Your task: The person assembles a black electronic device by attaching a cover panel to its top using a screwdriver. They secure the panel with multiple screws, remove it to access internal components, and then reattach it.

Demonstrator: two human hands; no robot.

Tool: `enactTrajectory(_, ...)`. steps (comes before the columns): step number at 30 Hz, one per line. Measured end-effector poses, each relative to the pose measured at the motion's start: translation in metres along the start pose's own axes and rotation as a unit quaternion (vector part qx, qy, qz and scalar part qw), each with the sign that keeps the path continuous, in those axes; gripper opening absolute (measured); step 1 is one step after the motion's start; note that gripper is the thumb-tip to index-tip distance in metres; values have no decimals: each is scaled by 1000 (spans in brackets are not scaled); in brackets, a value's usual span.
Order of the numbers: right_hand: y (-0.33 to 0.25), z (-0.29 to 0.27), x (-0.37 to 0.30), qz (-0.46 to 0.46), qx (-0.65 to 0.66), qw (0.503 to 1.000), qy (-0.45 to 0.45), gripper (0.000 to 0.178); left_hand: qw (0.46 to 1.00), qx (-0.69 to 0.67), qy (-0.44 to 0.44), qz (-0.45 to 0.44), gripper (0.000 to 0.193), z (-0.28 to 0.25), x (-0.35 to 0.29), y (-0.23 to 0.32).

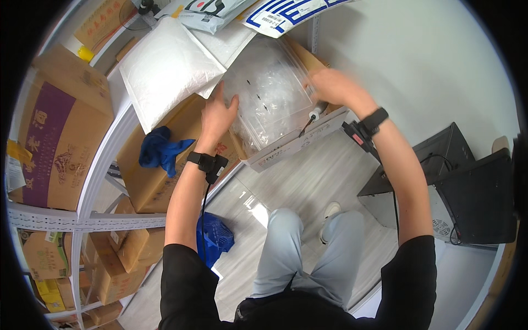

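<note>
My left hand (218, 114) is at the left edge of a carton (308, 144), its thumb apart from its fingers. The fingertips reach the corner of a white padded mailer (168, 69). Inside the carton lies clear plastic (269, 93), wrinkled and shiny, with a few small dark marks. My right hand (335, 88) is over the carton's right side, at the edge of the plastic; its fingers are blurred, and what they grip does not show. Just below it sits a grey and white cylindrical piece (315, 114) with a dark cord.
Shelves with cardboard boxes (66, 137) stand at the left. A blue cloth (162, 149) lies on a brown box. More mailers (286, 16) are piled at the far side. A blue bag (215, 237) is on the floor; a black computer case (473, 201) stands at the right.
</note>
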State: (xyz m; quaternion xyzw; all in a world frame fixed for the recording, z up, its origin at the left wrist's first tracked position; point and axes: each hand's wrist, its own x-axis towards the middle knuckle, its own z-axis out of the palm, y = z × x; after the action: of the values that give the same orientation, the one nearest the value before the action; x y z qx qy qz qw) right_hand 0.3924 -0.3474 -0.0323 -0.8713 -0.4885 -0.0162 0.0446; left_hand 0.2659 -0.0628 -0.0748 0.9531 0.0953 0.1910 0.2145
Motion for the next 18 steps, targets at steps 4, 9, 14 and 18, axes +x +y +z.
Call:
enactTrajectory(4,-17,-6,35,105,62,924,-363,47,999,-18,-25,-30,62,-1,2,-6)
enactTrajectory(9,-19,14,45,55,-23,895,-443,45,999,-15,-19,-28,63,3,2,-11)
enactTrajectory(14,-15,8,23,-24,3,957,-289,34,999,-13,-18,-43,66,6,2,-18)
enactTrajectory(18,-3,-38,-8,-55,103,986,-117,32,997,-18,-44,-66,69,7,3,-16)
